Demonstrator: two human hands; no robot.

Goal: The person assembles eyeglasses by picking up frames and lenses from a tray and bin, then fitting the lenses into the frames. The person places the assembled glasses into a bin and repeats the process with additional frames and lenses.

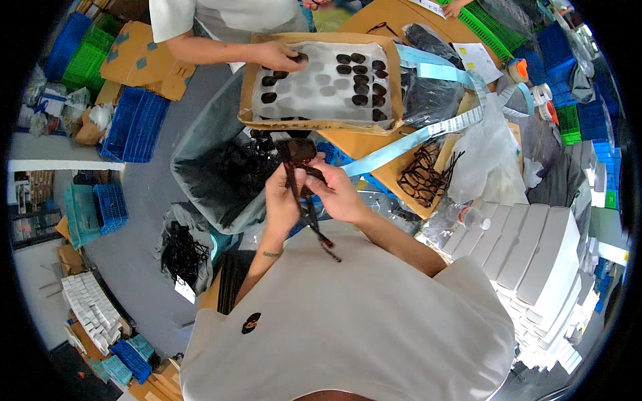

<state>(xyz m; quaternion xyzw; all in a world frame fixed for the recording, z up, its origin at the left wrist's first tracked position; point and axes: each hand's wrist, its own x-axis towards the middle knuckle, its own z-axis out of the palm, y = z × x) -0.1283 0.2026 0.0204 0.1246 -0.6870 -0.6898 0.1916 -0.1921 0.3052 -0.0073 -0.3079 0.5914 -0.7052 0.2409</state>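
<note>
Well, out at my far left I have stacked blue crates [137,123] on the grey floor, then a small open bag holding a tangle of thin black pieces [182,250], and, closer to the work, a large grey sack [200,160] with more dark pieces heaped inside. Next comes a co-worker's hand [277,57], reaching over the tray from above with its fingers at a dark lens; I cannot tell how firmly it grips. Below that, I see the left hand [282,200] with its fingers closed on dark glasses [299,151], which sit up between both hands, just below the tray's near edge, with thin dark parts dangling over the white shirt. Behind them lies the shallow cardboard tray [394,73], lined in white, with dark oval lenses [361,79] set out in it, mostly toward its right side. The right hand [341,195] pinches the same glasses from the other side. Farther right, I get a pale blue strip [394,147] curving across the table, a pile of brown frames [426,175] near the table's corner, and stacked white boxes [528,250].
</note>
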